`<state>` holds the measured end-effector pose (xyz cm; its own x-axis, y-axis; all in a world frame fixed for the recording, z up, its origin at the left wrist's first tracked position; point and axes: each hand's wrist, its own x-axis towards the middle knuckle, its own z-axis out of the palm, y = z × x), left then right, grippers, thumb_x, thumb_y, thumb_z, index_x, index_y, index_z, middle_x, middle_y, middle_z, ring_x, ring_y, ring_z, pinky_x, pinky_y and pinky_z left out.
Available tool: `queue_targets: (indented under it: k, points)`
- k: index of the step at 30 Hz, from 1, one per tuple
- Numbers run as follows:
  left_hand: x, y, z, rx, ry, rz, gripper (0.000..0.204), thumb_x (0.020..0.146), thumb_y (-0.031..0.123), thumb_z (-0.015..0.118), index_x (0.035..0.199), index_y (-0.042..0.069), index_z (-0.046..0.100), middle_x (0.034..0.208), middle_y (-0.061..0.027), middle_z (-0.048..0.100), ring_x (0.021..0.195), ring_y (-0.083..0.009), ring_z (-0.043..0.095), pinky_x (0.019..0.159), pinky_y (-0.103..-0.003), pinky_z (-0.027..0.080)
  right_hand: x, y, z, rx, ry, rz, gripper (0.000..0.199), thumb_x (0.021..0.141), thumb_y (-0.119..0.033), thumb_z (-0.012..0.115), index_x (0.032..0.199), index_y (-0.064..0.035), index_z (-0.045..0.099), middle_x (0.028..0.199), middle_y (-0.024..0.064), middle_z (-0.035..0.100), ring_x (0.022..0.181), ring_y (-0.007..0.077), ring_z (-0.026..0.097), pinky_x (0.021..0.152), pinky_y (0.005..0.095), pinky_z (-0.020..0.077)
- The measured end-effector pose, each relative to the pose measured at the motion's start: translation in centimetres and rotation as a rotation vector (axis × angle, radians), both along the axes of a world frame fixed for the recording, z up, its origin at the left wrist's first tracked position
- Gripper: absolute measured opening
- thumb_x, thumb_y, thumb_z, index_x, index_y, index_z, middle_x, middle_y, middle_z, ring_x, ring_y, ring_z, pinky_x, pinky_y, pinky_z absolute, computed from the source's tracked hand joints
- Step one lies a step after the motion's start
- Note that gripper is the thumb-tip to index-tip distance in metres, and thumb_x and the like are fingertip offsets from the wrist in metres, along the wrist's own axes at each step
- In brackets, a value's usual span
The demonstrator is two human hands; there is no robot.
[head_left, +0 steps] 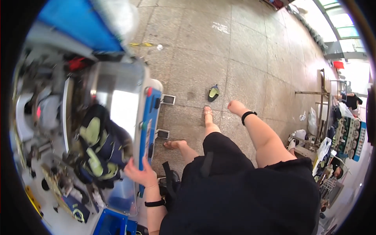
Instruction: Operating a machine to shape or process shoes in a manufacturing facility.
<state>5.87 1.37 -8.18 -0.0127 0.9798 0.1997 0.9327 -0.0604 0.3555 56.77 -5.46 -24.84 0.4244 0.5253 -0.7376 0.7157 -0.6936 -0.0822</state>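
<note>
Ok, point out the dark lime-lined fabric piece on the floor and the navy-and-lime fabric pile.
Dark lime-lined fabric piece [213,93], head view: its lime-green middle.
Navy-and-lime fabric pile [111,149], head view: navy fabric near its centre.

Piled shoes [103,150] lie beside the left grip [143,174].

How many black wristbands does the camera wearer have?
2: a left wristband, behind the left hand near the navy-and-green pile, and a right wristband, behind the right hand. Neither is hidden.

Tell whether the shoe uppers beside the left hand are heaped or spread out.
Heaped: the dark shoe uppers overlap in one bunch beside the left hand; blur hides their number.
</note>
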Motion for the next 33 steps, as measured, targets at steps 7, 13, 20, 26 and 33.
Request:
queue_targets:
  k: [7, 13, 20, 26, 33]
  points:
    - [2.0, 1.9, -4.3, 0.072, 0.455, 0.357, 0.044, 0.081, 0.026, 0.08, 0.092, -0.002, 0.049, 0.085, -0.0169, 0.048, 0.082, -0.0364, 0.049, 0.075, -0.045, 0.042, 7.3, 0.4, -17.9, -0.094, 0.156, -0.046, 0.026, 0.087, -0.021, 0.056, 0.104, -0.0108, 0.073, 0.1, 0.0151, 0.073, 0.094, 0.0293, 0.07, 0.085, 0.0426, 0.0537]
    - [2.7, 2.1, -5.6, 0.023, 0.825, 0.387, 0.043, 0.095, 0.031, 0.068, 0.104, -0.008, 0.051, 0.092, -0.0205, 0.053, 0.083, -0.0363, 0.058, 0.071, -0.044, 0.05, 10.8, 3.3, -32.9, 0.069, 0.601, -1.373, 0.035, 0.093, -0.02, 0.053, 0.127, -0.0178, 0.06, 0.111, 0.0053, 0.059, 0.082, 0.023, 0.062, 0.065, 0.0404, 0.0559]
    - [5.1, 2.9, -5.3, -0.122, 0.769, 0.523, 0.073, 0.094, 0.047, 0.063, 0.117, -0.019, 0.039, 0.103, -0.0329, 0.046, 0.094, -0.0481, 0.052, 0.08, -0.059, 0.043, 13.9, 5.9, -47.1, 0.274, 0.778, -1.914, 0.043, 0.1, -0.032, 0.054, 0.139, -0.0193, 0.044, 0.141, 0.0168, 0.035, 0.085, 0.0289, 0.063, 0.073, 0.0433, 0.0569]
    - [4.9, 2.7, -5.2, -0.266, 0.805, 0.582, 0.085, 0.097, 0.058, 0.05, 0.116, -0.023, 0.035, 0.104, -0.0337, 0.045, 0.094, -0.0448, 0.054, 0.08, -0.057, 0.045, 13.5, 7.5, -52.5, 0.454, 0.807, -2.235, 0.032, 0.106, -0.031, 0.046, 0.13, -0.0106, 0.045, 0.123, 0.0127, 0.054, 0.107, 0.036, 0.064, 0.089, 0.0483, 0.0545]
    - [2.7, 2.2, -5.2, -0.154, 1.096, 0.63, 0.044, 0.095, 0.032, 0.067, 0.109, -0.008, 0.053, 0.095, -0.0224, 0.056, 0.087, -0.0387, 0.059, 0.073, -0.048, 0.05, 10.1, 8.4, -38.8, 0.583, 0.903, -2.28, 0.061, 0.089, -0.063, 0.061, 0.118, -0.0099, 0.057, 0.116, 0.0028, 0.06, 0.105, 0.0207, 0.057, 0.084, 0.0362, 0.0509]
